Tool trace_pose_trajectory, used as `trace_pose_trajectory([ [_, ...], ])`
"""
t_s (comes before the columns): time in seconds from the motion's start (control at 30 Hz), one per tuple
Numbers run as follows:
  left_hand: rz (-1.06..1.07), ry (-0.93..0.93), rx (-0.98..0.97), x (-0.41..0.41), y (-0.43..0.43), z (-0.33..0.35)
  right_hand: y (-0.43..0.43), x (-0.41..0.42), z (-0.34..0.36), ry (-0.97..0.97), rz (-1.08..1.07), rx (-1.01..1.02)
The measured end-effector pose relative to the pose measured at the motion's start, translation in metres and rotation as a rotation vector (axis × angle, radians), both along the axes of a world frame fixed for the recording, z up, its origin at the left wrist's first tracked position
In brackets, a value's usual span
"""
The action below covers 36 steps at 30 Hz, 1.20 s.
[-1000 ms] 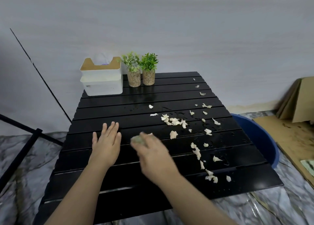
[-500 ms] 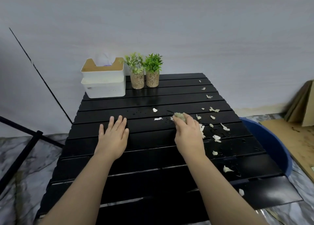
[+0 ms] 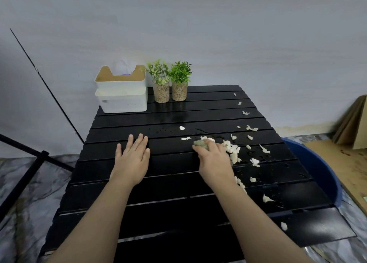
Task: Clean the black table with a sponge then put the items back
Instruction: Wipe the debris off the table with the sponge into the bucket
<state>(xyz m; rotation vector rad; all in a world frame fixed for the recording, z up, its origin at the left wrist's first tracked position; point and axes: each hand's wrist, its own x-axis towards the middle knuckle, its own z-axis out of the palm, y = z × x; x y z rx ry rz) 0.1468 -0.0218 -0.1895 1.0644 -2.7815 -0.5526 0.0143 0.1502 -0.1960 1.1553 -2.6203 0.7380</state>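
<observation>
Black slatted table (image 3: 178, 207) stands against a pale grey wall, its slats running left to right. On its middle right, a small greenish-grey sponge (image 3: 201, 143) is pressed to the wet surface, mostly covered by the right hand (image 3: 215, 163), whose fingers are curled and clamped over it; only its far left end shows, so its shape and long axis cannot be told for certain, though the exposed end points away and slightly left. Just to its right, touching the hand, lies a heap of pale off-white scraps (image 3: 232, 150), with more scattered along the right half toward the near right corner. The left hand (image 3: 133, 161) rests flat on the table, fingers extended and close together, thumb out, well apart from the sponge, bracing the top. Judgement: the wipe is mid-way; best done by stroking along the slats, so debris is not pushed into the gaps, sweeping rightward off the edge into the blue plastic basin (image 3: 315, 173) just beside it. Firm, even pressure; water droplets remain. At the far left corner, a white tissue box with tan lid (image 3: 122, 96) and two small green plants in clear gravel-filled pots (image 3: 170, 84) stand just beside each other.
</observation>
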Motion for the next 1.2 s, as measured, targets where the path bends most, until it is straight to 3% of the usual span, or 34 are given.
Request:
trace_pose_trajectory([
  [0.13,0.005,0.033,0.054,-0.003,-0.004,0.003,0.004,-0.01,0.013,-0.01,-0.143,-0.163],
  [0.2,0.009,0.061,0.034,-0.009,-0.015,0.008,-0.016,0.001,0.019,0.008,-0.09,-0.245],
  [0.37,0.074,0.024,-0.021,-0.018,-0.05,0.013,-0.092,0.036,0.007,0.104,0.197,-0.099],
  [0.57,-0.009,-0.104,-0.055,-0.019,-0.051,-0.001,-0.069,-0.015,-0.007,0.042,-0.024,-0.007],
  [0.7,-0.002,-0.096,-0.045,-0.02,-0.05,-0.001,-0.042,-0.044,0.001,-0.082,-0.08,-0.145],
  [0.8,-0.001,-0.081,-0.042,-0.02,-0.05,-0.002,-0.071,-0.024,0.015,-0.061,0.052,-0.252],
  [0.87,-0.001,-0.076,-0.041,-0.018,-0.049,-0.001,-0.103,-0.001,0.015,-0.046,0.169,-0.208],
  [0.97,-0.003,-0.078,-0.05,-0.017,-0.049,-0.001,-0.132,0.015,0.006,-0.029,0.224,0.06],
  [1.2,-0.004,-0.069,-0.037,-0.018,-0.049,0.0,-0.084,-0.07,0.008,-0.074,-0.064,0.186],
])
